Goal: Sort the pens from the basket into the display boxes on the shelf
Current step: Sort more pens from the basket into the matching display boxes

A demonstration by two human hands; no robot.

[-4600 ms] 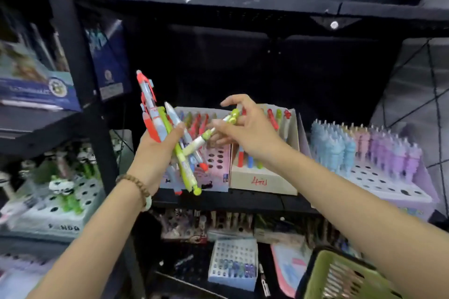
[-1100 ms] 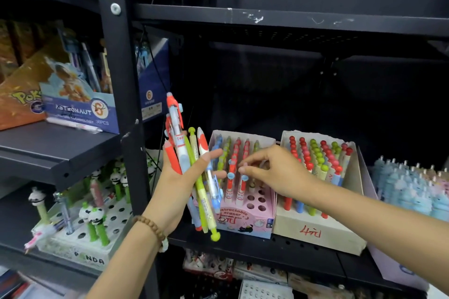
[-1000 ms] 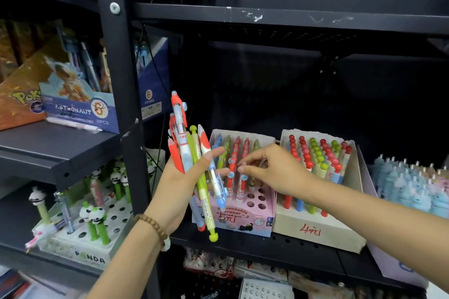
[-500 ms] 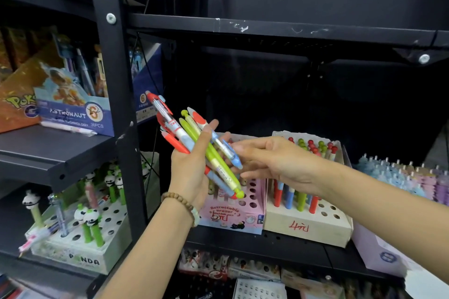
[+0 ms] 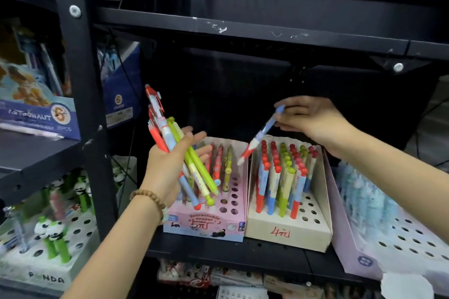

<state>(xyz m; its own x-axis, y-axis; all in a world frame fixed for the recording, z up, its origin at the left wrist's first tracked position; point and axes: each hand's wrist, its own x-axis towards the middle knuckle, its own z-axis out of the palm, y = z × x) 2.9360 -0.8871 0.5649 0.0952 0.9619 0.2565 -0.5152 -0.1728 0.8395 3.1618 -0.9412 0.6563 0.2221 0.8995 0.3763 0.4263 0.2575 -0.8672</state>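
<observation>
My left hand (image 5: 167, 165) grips a bunch of pens (image 5: 184, 160), red, blue and green, in front of the pink display box (image 5: 206, 223). My right hand (image 5: 313, 119) pinches the top end of a single blue, white and red pen (image 5: 260, 137). That pen slants down to the left, its tip above the gap between the pink box and the beige display box (image 5: 289, 230). The beige box holds several red, blue and green pens standing in holes. The basket is out of view.
A lilac box (image 5: 398, 245) of pale blue pens stands at the right. A white panda pen box (image 5: 36, 260) sits on the lower left shelf behind a black upright post (image 5: 85, 104). A black shelf board (image 5: 243, 31) runs overhead. Blue cartons (image 5: 41, 116) stand upper left.
My right hand has drawn one blue, white and red pen out of the bunch and carried it up and right, over the beige box. The left hand's bunch now points more upright.
</observation>
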